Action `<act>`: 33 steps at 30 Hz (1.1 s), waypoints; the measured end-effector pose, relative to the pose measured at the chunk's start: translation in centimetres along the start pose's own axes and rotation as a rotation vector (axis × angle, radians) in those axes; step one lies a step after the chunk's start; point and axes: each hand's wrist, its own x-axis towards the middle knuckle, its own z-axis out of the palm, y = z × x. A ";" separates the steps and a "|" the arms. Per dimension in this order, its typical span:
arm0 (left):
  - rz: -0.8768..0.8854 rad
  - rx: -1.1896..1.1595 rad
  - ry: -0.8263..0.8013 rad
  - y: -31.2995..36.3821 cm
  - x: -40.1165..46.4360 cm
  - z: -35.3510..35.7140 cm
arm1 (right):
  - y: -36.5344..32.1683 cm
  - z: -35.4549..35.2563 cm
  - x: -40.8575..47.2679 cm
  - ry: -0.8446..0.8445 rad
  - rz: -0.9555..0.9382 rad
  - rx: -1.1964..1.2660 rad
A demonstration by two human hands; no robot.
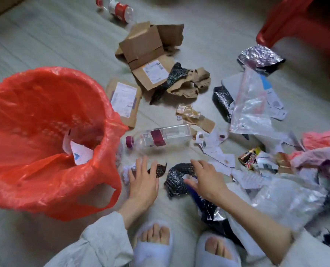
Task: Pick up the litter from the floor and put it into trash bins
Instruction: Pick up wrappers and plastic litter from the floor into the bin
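Note:
A trash bin lined with a red plastic bag [44, 122] stands at the left, with white paper inside. My left hand [143, 180] reaches with straight fingers over a small dark scrap [160, 169] and a crumpled white paper [126, 170] on the floor. My right hand [204, 177] hovers with relaxed fingers over a crumpled black wrapper [176, 180]. A clear plastic bottle with a maroon cap [160, 138] lies just beyond both hands.
Torn cardboard boxes [146, 51], a flat parcel [124, 100], clear plastic bags [250, 108], a candy wrapper [249, 158], receipts and pink fabric [322, 139] litter the floor. A red-labelled bottle [120, 10] lies far back. A red stool [302, 29] stands top right. My slippered feet [154, 243] are below.

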 end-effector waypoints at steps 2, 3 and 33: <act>-0.022 -0.001 -0.009 -0.4 0.7 1.4 | 0.2 2.6 0.9 -0.007 0.063 0.023; -0.040 0.000 -0.008 -0.7 1.0 1.8 | 0.1 3.8 1.2 -0.022 0.091 0.029; 0.424 -0.396 0.798 2.9 -4.8 -14.1 | -3.0 -12.0 -6.0 0.710 -0.312 0.202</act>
